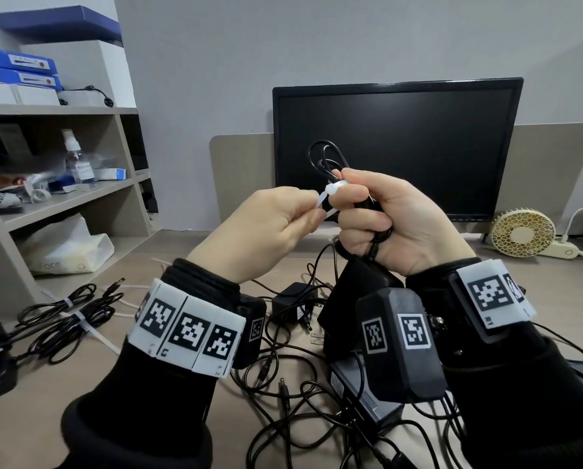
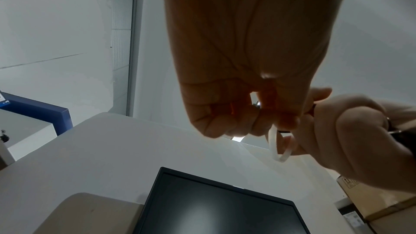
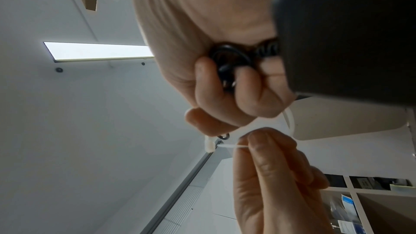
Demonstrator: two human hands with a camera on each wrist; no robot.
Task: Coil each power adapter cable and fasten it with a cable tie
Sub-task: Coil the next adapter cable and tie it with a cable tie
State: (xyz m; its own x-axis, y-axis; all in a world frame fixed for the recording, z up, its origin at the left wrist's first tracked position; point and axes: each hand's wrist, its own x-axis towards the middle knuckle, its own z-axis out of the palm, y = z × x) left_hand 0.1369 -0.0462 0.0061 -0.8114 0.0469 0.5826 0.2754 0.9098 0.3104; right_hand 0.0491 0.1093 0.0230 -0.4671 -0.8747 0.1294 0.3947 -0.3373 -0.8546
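Observation:
My right hand [image 1: 378, 211] grips a coiled black adapter cable [image 1: 325, 159], whose loops stick up above the fist in front of the monitor. A white cable tie [image 1: 434, 192] runs around the bundle; its head [image 3: 209, 146] sits by my right index finger. My left hand [image 1: 283, 221] pinches the tie's tail [image 3: 229, 146] between thumb and fingers, close beside the right hand. The tie's loop [image 2: 280, 150] hangs slack below the fingers in the left wrist view. The black adapter block [image 1: 351, 306] hangs under my right hand.
Two tied cable bundles [image 1: 70, 313] lie on the desk [image 1: 90, 374] at the left. A tangle of loose black cables and adapters [image 1: 300, 367] lies below my wrists. A black monitor [image 1: 395, 143], a small fan [image 1: 523, 231] and shelves [image 1: 63, 194] stand around.

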